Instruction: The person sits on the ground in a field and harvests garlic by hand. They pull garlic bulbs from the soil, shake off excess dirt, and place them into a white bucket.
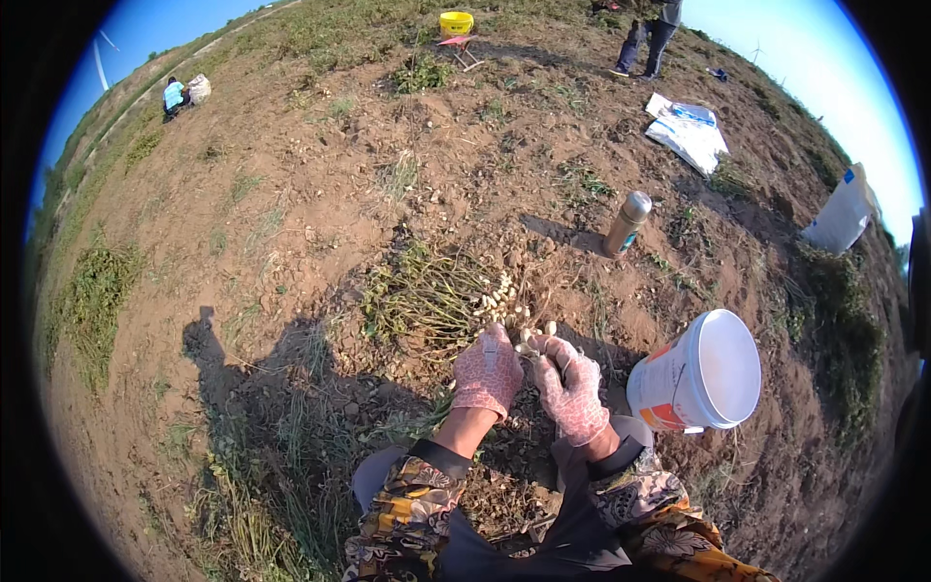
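Note:
Both my hands wear pink-and-white patterned gloves and meet low in the middle of the view, in front of my knees. My left hand (489,369) is closed around the root end of a bunch of peanut plants (425,298). Pale peanut pods (498,298) cluster just beyond its fingers. Beside it, my right hand (571,382) has its fingers bent at some pods near the roots; whether it grips any of them is unclear. A white plastic bucket (658,385) with orange print leans to the right of my right hand, its mouth facing up and right.
A steel thermos flask (627,224) stands beyond the bucket. White sacks (687,131) lie farther off, and another sack (840,211) stands at right. A yellow bucket (456,25), a folding stool (460,49), a standing person (647,40) and a crouching person (174,96) are in the distance.

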The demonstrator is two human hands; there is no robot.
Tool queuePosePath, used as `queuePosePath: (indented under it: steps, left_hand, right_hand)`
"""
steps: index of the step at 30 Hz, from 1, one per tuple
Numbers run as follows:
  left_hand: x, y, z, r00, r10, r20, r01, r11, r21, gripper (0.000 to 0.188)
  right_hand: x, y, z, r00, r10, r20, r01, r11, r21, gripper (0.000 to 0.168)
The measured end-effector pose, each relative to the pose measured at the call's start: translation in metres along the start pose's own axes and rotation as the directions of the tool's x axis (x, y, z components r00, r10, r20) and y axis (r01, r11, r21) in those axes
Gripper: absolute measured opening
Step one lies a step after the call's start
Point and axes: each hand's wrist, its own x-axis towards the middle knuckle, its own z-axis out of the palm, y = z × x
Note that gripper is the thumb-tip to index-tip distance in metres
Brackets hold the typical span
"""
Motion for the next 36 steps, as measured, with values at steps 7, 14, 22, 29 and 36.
queuePosePath:
  steps: [7, 14, 22, 29, 36]
  left_hand:
    - [0.014, -0.043, -0.02, 0.981, -0.165, -0.099, 0.132, 0.951, -0.281, 0.035]
    - [0.01, -0.045, -0.017, 0.938, -0.121, -0.325, -0.01, 0.928, -0.372, 0.041]
    - [0.001, -0.024, -0.028, 0.923, 0.038, -0.382, -0.142, 0.958, -0.249, 0.052]
    - [0.006, -0.021, -0.024, 0.953, 0.03, -0.3, -0.124, 0.946, -0.299, 0.046]
    - [0.014, -0.036, -0.009, 0.988, -0.14, -0.064, 0.13, 0.981, -0.143, 0.045]
  right_hand:
    - [0.003, -0.007, -0.022, 0.942, 0.336, -0.015, -0.235, 0.69, 0.685, 0.021]
    - [0.028, -0.022, -0.02, 0.947, 0.321, 0.011, -0.297, 0.863, 0.409, 0.017]
    - [0.067, 0.03, 0.011, 0.965, 0.248, 0.089, -0.258, 0.959, 0.116, 0.036]
    - [0.044, 0.003, 0.005, 0.99, -0.14, 0.022, 0.141, 0.987, -0.081, 0.02]
    - [0.005, -0.052, -0.073, 0.967, 0.092, -0.239, -0.001, 0.936, 0.353, 0.015]
